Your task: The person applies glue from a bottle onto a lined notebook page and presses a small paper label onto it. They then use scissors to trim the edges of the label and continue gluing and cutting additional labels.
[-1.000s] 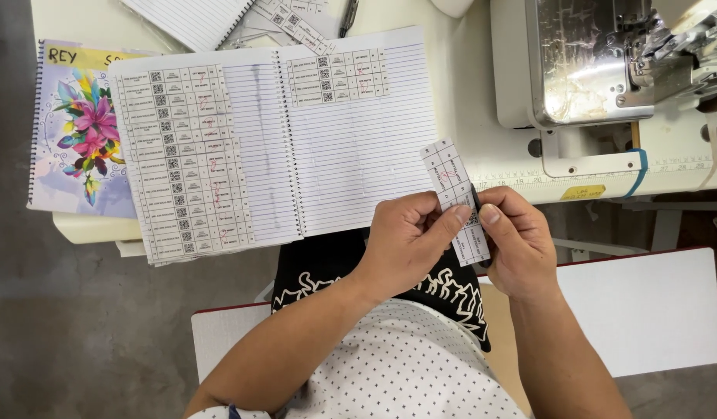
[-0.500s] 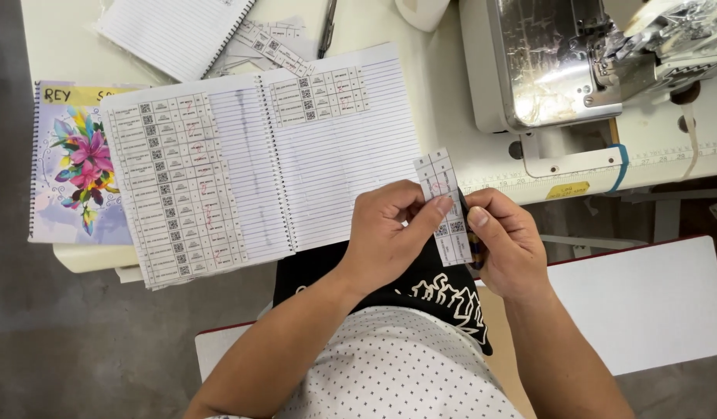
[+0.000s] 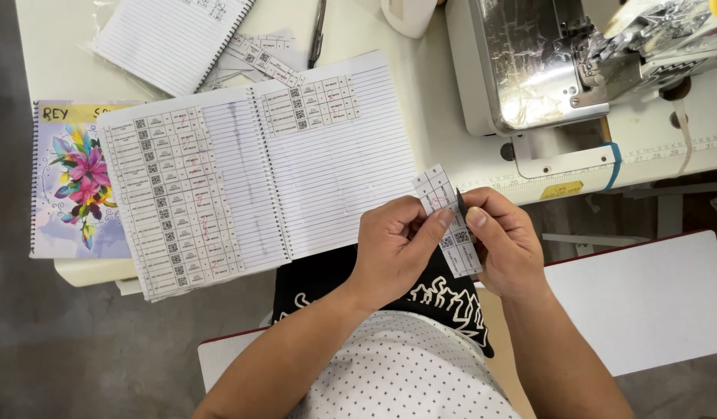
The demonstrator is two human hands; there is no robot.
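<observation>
Compared to a moment back, the hands and strip sit a touch lower and the open notebook [image 3: 257,174] has slid toward 12 o'clock. Left hand [image 3: 393,248] is curled, pinching the label strip [image 3: 449,221] between thumb and fingers. Right hand [image 3: 506,240] is closed too, holding a small dark blade [image 3: 460,203] against the strip's edge. The white table [image 3: 444,101] carries a sewing machine [image 3: 552,62] at 1 o'clock, and a flowered notebook [image 3: 67,178] at 9. Grey floor below.

White label strip [image 3: 447,220], near centre, pinched by both hands; columns of white labels [image 3: 171,200] on the open notebook, left; loose label strips [image 3: 259,56], far; yellow sticker [image 3: 561,189], right.
</observation>
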